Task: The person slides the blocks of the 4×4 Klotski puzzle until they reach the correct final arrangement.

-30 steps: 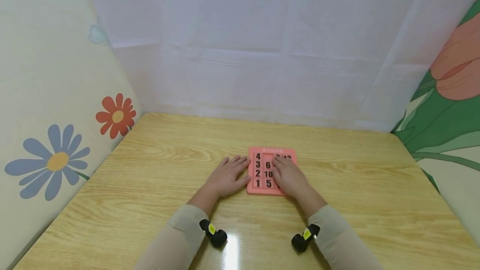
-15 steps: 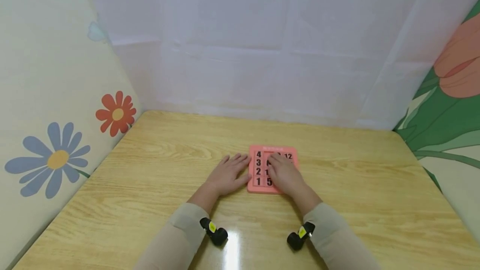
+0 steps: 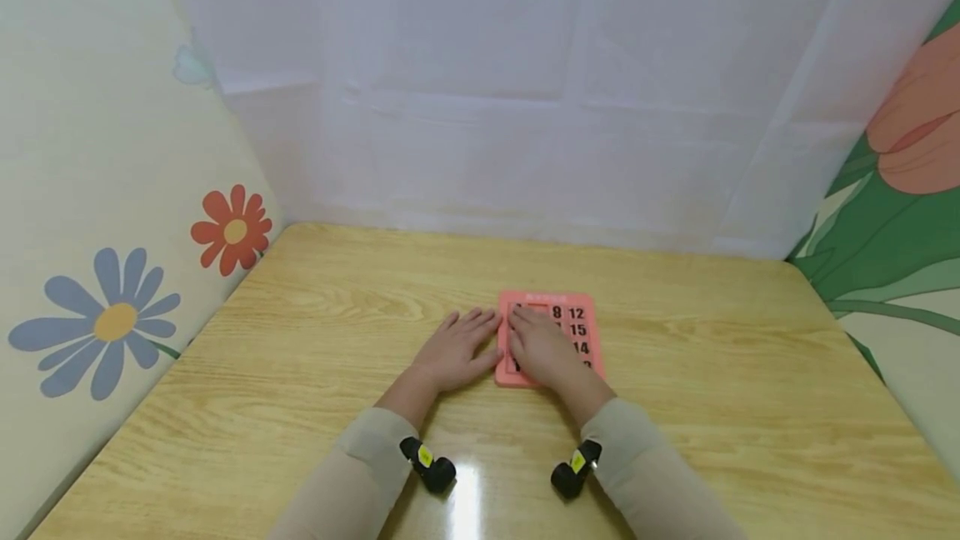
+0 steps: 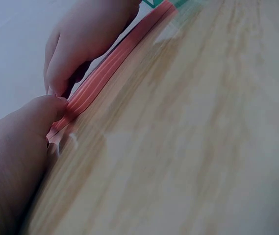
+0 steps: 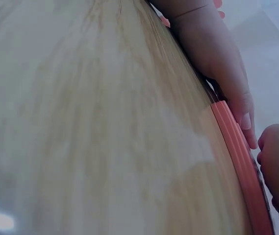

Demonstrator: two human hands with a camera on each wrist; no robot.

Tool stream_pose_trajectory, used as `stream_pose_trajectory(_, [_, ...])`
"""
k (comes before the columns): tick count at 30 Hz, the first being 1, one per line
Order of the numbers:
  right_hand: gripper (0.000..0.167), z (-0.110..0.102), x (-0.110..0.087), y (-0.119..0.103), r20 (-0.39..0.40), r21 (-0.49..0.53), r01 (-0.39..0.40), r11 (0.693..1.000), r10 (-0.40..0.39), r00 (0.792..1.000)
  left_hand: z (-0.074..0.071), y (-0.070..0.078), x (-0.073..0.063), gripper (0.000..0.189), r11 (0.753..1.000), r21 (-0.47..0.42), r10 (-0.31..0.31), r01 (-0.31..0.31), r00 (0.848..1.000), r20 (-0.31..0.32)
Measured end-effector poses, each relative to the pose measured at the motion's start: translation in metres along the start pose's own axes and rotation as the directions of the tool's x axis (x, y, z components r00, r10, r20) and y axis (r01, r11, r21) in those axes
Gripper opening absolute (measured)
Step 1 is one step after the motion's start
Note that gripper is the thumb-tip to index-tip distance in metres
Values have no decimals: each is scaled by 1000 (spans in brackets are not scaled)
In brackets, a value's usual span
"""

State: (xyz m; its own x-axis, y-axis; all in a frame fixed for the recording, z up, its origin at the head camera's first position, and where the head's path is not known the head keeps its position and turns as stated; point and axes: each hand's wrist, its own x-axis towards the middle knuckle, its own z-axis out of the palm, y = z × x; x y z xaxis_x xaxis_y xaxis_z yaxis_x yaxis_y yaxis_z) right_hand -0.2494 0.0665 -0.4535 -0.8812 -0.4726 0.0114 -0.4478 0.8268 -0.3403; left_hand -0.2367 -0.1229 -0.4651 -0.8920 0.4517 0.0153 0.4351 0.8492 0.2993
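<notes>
A pink sliding number puzzle (image 3: 597, 332) lies flat on the wooden table in the head view. My left hand (image 3: 453, 354) rests at its left side, fingers straight, with thumb and fingertips touching the frame's edge. Over the puzzle lies my right hand (image 3: 546, 348), its fingertips on the upper part of the left column of tiles. This hand hides most tiles of the left half; 8, 12, 15 and 14 show on the right. A slot without a tile shows at the top of the second column. The left wrist view shows the puzzle's ridged side (image 4: 100, 76) beside the left thumb.
The wooden table (image 3: 712, 357) stretches out around the puzzle. A white cloth (image 3: 480, 107) hangs behind it. Flower-patterned panels (image 3: 90, 148) stand at both sides. Each sleeve carries a small black wrist camera (image 3: 427, 465).
My right hand has shifted left across the puzzle, from the middle columns to the left column. The right-hand numbers have come into view and the left ones are now covered. My left hand stays put.
</notes>
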Motion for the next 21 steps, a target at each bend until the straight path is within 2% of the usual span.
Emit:
stream_pose_trajectory(5, [51, 1, 0, -2, 13, -23, 6, 1000, -6, 1000, 0, -1, 0, 65, 1000, -5, 3, -3, 1000, -5])
stream_pose_trajectory(11, [51, 0, -1, -1, 16, -1, -8, 1000, 8, 1000, 1, -1, 0, 65, 1000, -11, 1, -1, 1000, 1])
stream_pose_trajectory(21, [50, 0, -4, 6, -11, 17, -30, 999, 31, 999, 1, -1, 0, 65, 1000, 3, 3, -3, 1000, -5])
